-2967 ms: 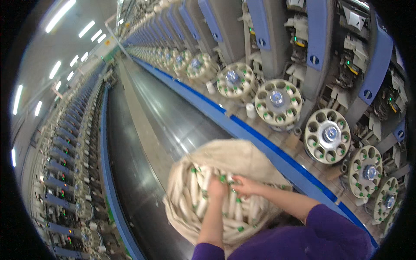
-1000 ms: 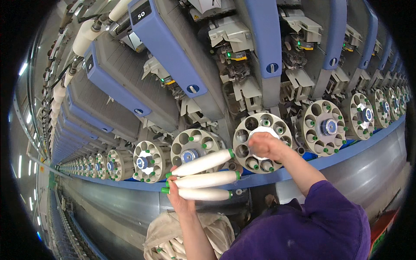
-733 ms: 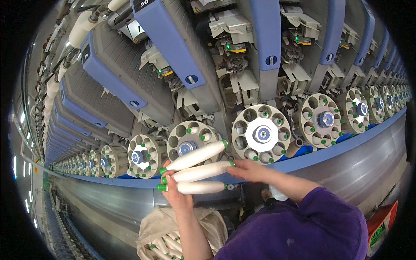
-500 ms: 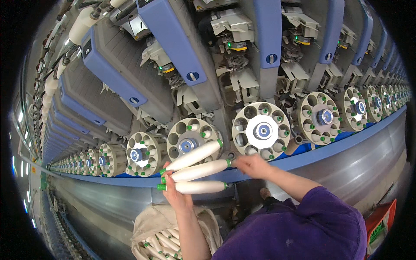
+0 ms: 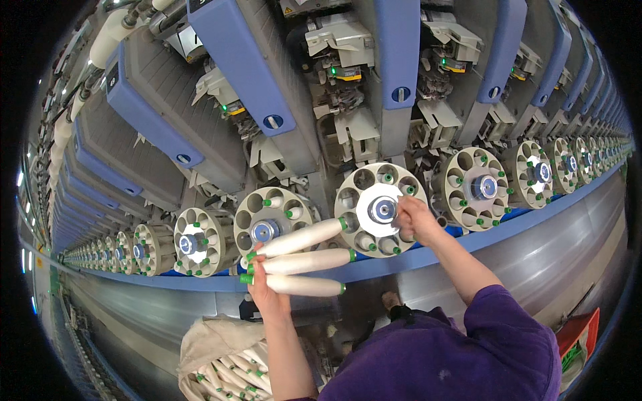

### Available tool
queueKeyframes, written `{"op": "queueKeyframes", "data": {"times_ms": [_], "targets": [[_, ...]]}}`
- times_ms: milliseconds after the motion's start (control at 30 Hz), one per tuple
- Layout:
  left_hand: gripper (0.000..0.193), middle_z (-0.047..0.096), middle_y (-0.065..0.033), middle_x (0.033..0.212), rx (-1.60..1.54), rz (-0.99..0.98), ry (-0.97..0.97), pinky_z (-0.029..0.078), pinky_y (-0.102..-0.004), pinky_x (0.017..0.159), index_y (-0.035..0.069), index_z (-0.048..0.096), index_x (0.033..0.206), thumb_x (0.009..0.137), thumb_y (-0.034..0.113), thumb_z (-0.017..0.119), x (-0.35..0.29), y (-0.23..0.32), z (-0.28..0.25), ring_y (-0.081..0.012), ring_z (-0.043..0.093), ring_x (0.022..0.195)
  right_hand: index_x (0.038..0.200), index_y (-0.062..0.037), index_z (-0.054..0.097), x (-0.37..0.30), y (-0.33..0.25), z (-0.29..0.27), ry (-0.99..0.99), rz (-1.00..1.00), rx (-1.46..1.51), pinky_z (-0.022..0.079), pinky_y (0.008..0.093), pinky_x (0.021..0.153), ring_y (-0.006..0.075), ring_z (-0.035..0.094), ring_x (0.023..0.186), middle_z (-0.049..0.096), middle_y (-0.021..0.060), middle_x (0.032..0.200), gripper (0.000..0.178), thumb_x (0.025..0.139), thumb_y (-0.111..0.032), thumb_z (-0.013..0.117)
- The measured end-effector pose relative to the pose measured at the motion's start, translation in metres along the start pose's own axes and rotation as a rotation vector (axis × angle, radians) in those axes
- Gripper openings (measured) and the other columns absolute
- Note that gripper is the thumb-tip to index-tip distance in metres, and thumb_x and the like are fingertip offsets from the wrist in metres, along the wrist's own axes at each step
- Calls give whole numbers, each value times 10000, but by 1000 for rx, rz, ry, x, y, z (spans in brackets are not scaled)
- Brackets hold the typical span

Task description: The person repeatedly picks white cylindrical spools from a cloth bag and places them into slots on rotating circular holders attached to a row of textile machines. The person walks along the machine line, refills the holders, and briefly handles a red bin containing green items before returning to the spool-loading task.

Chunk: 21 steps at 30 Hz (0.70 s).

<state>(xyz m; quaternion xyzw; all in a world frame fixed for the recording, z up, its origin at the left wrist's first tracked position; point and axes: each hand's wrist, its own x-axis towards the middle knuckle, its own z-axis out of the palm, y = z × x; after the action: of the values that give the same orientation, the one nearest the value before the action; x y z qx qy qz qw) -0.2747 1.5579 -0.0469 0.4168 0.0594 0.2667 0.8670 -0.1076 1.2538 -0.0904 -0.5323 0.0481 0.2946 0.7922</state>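
Note:
My left hand (image 5: 269, 301) is closed around the green ends of three white yarn bobbins, fanned out to the right: an upper bobbin (image 5: 304, 237), a middle bobbin (image 5: 307, 261) and a lower bobbin (image 5: 304, 286). Beyond their tips is a round cream magazine (image 5: 348, 188) with a white disc (image 5: 366, 200) and a blue hub (image 5: 383, 210) at its centre. Against the right side of that disc, my right hand (image 5: 418, 220) has its fingers curled together, covering some pockets. Whatever it pinches is hidden or too fine to see. Several pockets hold green-tipped bobbins; others at the upper left look dark.
A cloth sack (image 5: 217, 337) full of bobbins stands below my left forearm. Similar magazines, such as the left one (image 5: 244, 204) and the right one (image 5: 451, 164), line the blue rail (image 5: 374, 269). Machine heads (image 5: 401, 60) rise behind. A red bin (image 5: 580, 334) is at lower right.
My right hand has gone from beside the bobbin tips up and right to the magazine's disc. My left hand still holds the three bobbins. The view has shifted slightly, moving the machines leftward.

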Motion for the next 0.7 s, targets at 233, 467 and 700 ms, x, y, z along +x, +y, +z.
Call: {"op": "queueKeyframes", "data": {"times_ms": [233,467,700], "targets": [[130,491,-108,1263,750,270,62,428,-325,930,12,604,999,876,55,607,41,-77,39,-220,499,1118,832,-59,637,-24,-40,-40,58,-211,-1519,488,322,660,281,614,662,646,136,726,321,937,-330,499],[399,450,-90,1321,685,66,-217,460,-346,927,9,562,1166,777,-80,574,21,-110,55,-223,528,1145,805,-63,660,-72,-111,-62,-621,135,-838,381,234,477,49,476,548,555,-30,601,289,932,-311,579],[373,572,-133,1158,509,-256,-19,519,-387,807,4,544,1159,792,-47,501,-21,-73,12,-287,598,1049,1045,-58,659,-7,-55,-12,113,-499,-1579,406,448,969,266,547,1127,549,169,1237,325,844,-313,642]]}}
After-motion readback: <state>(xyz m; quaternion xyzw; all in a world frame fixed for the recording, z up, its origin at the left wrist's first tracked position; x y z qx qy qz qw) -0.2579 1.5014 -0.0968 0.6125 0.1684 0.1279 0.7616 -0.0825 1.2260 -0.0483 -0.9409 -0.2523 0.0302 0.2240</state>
